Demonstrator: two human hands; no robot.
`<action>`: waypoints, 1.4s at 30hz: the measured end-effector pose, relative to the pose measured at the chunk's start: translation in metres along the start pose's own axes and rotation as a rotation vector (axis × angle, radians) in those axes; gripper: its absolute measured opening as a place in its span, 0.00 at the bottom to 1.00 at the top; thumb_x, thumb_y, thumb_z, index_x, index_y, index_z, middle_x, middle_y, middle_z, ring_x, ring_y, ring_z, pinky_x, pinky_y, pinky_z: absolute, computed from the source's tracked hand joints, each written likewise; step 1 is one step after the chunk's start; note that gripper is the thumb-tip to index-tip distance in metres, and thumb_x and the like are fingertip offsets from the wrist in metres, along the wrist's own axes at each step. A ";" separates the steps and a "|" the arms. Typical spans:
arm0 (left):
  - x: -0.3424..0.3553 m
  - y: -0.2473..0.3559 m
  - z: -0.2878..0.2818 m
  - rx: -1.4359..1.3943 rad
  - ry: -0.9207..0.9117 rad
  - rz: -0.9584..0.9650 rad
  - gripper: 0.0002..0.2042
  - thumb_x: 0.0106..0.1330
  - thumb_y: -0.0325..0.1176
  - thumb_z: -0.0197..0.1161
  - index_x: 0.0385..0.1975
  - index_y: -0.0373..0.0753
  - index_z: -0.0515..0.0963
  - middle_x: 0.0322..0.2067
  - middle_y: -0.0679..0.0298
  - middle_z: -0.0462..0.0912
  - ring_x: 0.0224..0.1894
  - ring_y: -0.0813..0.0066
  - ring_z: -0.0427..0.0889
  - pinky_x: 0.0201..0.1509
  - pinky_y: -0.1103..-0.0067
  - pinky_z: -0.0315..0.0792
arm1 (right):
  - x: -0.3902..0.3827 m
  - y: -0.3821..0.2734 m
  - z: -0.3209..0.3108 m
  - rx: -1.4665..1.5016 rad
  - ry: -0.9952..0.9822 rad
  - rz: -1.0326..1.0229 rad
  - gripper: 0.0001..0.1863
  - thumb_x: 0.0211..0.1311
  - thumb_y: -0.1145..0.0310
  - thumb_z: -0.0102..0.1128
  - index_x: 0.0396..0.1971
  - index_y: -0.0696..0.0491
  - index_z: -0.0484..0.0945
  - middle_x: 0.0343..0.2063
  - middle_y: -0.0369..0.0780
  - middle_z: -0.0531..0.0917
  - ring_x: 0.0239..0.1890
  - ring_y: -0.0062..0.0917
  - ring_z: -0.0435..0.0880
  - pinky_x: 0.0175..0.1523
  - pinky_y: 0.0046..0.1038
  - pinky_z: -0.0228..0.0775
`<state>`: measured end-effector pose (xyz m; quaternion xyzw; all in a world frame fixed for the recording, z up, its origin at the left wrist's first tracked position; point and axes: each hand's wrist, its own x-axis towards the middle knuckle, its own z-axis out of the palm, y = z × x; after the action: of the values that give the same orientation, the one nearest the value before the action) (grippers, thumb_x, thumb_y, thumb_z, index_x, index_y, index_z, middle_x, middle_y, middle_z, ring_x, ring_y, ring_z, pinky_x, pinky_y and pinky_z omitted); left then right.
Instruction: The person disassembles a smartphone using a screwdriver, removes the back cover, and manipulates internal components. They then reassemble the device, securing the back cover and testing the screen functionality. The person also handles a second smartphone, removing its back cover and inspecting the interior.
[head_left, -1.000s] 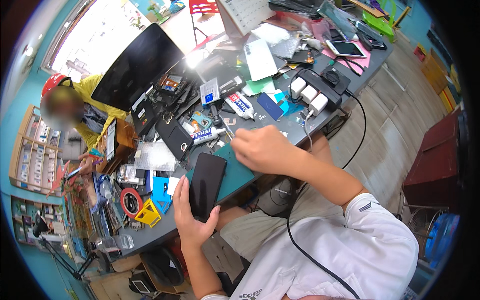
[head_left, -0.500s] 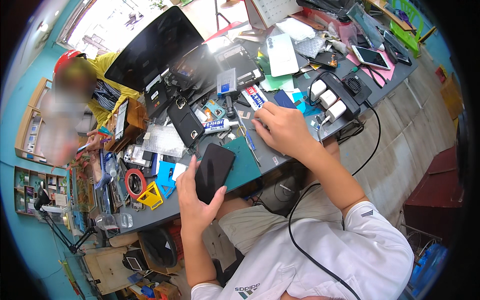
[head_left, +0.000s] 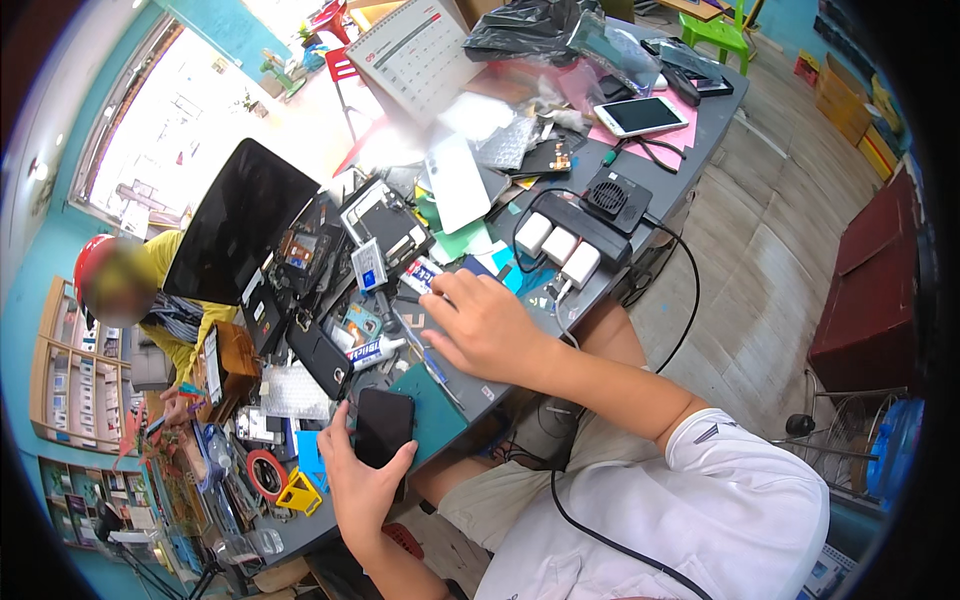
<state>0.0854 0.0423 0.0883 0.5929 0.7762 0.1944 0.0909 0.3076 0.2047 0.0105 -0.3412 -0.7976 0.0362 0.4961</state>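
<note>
My left hand (head_left: 358, 490) grips a black smartphone (head_left: 384, 428) along its edges, thumb on one side and fingers on the other. The phone's dark face is turned up over a green mat (head_left: 437, 425) at the table's near edge. To the right, my right hand (head_left: 492, 328) is over the worktop, fingers bent and thumb apart, with nothing visible between them. Beside its thumb lies a thin tool with a blue part (head_left: 433, 366). A white and blue glue tube (head_left: 374, 353) and a black phone back shell (head_left: 318, 356) lie just beyond the phone.
A power strip with white chargers (head_left: 558, 246) stands at the right, its black cable looping down. Farther back are a white phone (head_left: 640, 116), a white panel (head_left: 458, 185) and a calendar (head_left: 415, 60). A dark monitor (head_left: 240, 225) stands left, near another person in yellow (head_left: 205, 310).
The view has swung, so the table and both hands appear shifted left and lower. My left hand still holds the phone; my right hand stays near the thin tool.
</note>
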 end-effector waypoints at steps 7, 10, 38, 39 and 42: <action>-0.002 0.022 -0.003 -0.067 -0.019 -0.110 0.43 0.48 0.38 0.86 0.65 0.29 0.74 0.53 0.41 0.87 0.54 0.45 0.88 0.63 0.63 0.78 | 0.000 0.000 0.000 0.006 -0.012 -0.021 0.17 0.60 0.63 0.73 0.42 0.55 0.78 0.43 0.43 0.78 0.45 0.36 0.78 0.45 0.36 0.70; -0.003 0.019 0.002 -0.055 0.038 -0.046 0.43 0.47 0.36 0.85 0.65 0.26 0.74 0.51 0.41 0.88 0.52 0.48 0.89 0.62 0.64 0.79 | -0.001 0.000 -0.001 0.022 -0.037 -0.005 0.20 0.59 0.63 0.75 0.46 0.55 0.78 0.45 0.44 0.78 0.46 0.37 0.79 0.47 0.37 0.71; 0.030 0.000 0.039 -1.515 0.443 -0.169 0.13 0.74 0.26 0.69 0.53 0.40 0.76 0.42 0.65 0.85 0.44 0.76 0.86 0.50 0.75 0.81 | -0.034 -0.114 0.005 0.822 -0.182 0.067 0.40 0.71 0.70 0.68 0.77 0.63 0.61 0.66 0.58 0.75 0.67 0.54 0.78 0.69 0.43 0.75; 0.031 0.002 0.041 -1.555 0.496 -0.211 0.10 0.75 0.29 0.69 0.49 0.42 0.76 0.40 0.67 0.85 0.41 0.77 0.85 0.48 0.75 0.81 | -0.035 -0.118 0.007 0.842 -0.203 0.077 0.40 0.71 0.71 0.67 0.78 0.64 0.59 0.66 0.59 0.75 0.67 0.54 0.77 0.70 0.43 0.74; 0.025 -0.003 0.036 -1.706 0.391 -0.206 0.11 0.81 0.41 0.63 0.52 0.42 0.78 0.48 0.64 0.87 0.50 0.71 0.87 0.60 0.69 0.80 | -0.039 -0.115 0.020 0.856 -0.230 0.126 0.41 0.69 0.77 0.64 0.80 0.62 0.58 0.67 0.59 0.73 0.67 0.56 0.76 0.69 0.43 0.73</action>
<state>0.0889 0.0725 0.0566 0.2061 0.4177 0.7966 0.3852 0.2429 0.1000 0.0162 -0.1470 -0.7383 0.4310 0.4975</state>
